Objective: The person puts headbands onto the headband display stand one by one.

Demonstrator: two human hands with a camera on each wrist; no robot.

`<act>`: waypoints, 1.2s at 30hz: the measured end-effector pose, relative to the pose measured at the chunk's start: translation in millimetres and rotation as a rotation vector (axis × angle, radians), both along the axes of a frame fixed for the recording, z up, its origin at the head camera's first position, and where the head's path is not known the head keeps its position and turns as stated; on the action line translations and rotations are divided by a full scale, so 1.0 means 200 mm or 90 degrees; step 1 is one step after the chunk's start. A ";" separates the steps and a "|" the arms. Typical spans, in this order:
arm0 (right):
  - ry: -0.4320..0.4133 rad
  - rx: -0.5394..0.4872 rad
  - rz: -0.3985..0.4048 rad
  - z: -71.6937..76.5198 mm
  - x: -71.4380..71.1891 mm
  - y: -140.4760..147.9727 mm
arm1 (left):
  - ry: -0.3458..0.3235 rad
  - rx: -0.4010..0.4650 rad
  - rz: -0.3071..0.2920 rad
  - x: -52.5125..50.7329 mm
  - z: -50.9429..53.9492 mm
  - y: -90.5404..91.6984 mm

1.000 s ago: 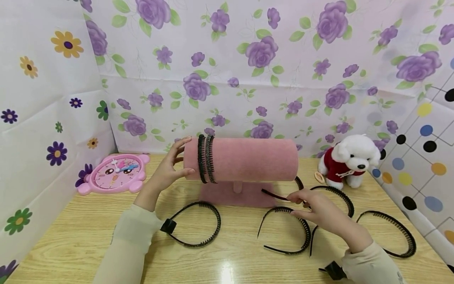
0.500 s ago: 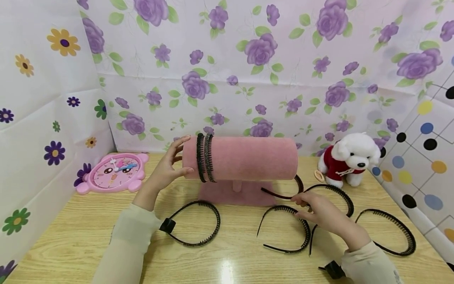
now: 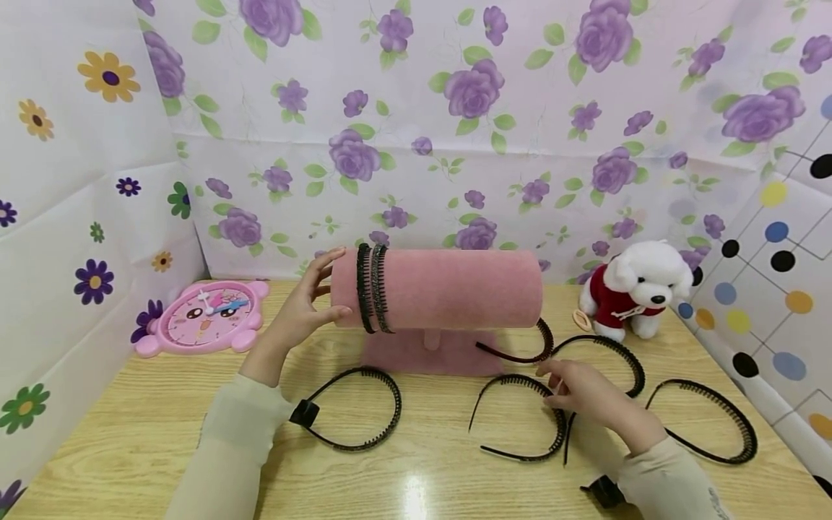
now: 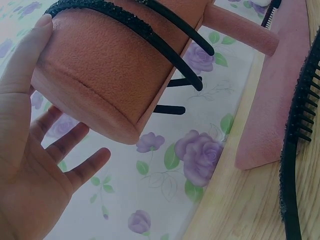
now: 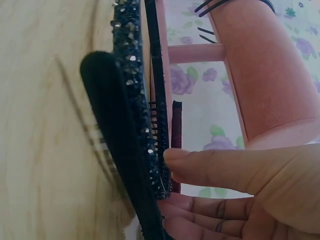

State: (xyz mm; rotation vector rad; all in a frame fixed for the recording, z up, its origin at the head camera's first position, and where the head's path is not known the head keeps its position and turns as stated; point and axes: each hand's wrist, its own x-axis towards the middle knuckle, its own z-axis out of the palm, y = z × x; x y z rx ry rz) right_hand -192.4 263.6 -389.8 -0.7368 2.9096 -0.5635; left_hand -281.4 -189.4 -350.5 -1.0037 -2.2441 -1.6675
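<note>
At the left end of a pink padded headband stand (image 3: pixel 455 289), my left hand (image 3: pixel 302 307) holds the roll with thumb in front and index finger on top. In the left wrist view the other fingers (image 4: pixel 80 172) spread loosely past its end. Two black toothed headbands (image 3: pixel 364 292) sit on the roll near that hand. My right hand (image 3: pixel 581 393) is at a black headband (image 3: pixel 513 456) on the table, its thumb at the band's sparkly, toothed arch. In the right wrist view the thumb (image 5: pixel 215 167) and fingers stand apart; no firm grip shows.
A dark red headband (image 3: pixel 549 339) lies by the stand's base (image 3: pixel 390 354). More black headbands lie right (image 3: pixel 747 426), behind the right hand (image 3: pixel 633 361) and front left (image 3: pixel 398 401). A pink clock (image 3: pixel 208 318) and a white plush dog (image 3: pixel 640 289) stand at the sides.
My right hand has drawn back slightly from beside the dark red headband toward the nearer black headband. The left hand keeps its place on the stand; the whole view has shifted slightly.
</note>
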 end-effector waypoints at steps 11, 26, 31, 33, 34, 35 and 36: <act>-0.019 0.033 -0.037 -0.01 0.02 -0.01 | 0.004 0.004 -0.003 0.00 0.00 0.00; -0.006 0.019 -0.089 0.03 0.03 -0.02 | 0.003 0.001 0.006 0.00 0.00 0.01; 0.000 -0.012 -0.083 0.04 0.04 -0.03 | -0.002 -0.001 0.007 0.01 0.00 0.00; -0.010 -0.032 -0.078 0.06 0.04 -0.03 | -0.002 -0.001 0.009 0.01 0.00 0.00; -0.019 -0.044 -0.078 0.06 0.05 -0.03 | 0.000 0.000 0.008 0.01 0.00 0.00; -0.029 -0.056 -0.079 0.07 0.05 -0.03 | 0.000 -0.001 0.008 0.01 0.00 0.00; -0.040 -0.067 -0.078 0.07 0.05 -0.03 | 0.002 -0.002 0.007 0.01 0.00 0.00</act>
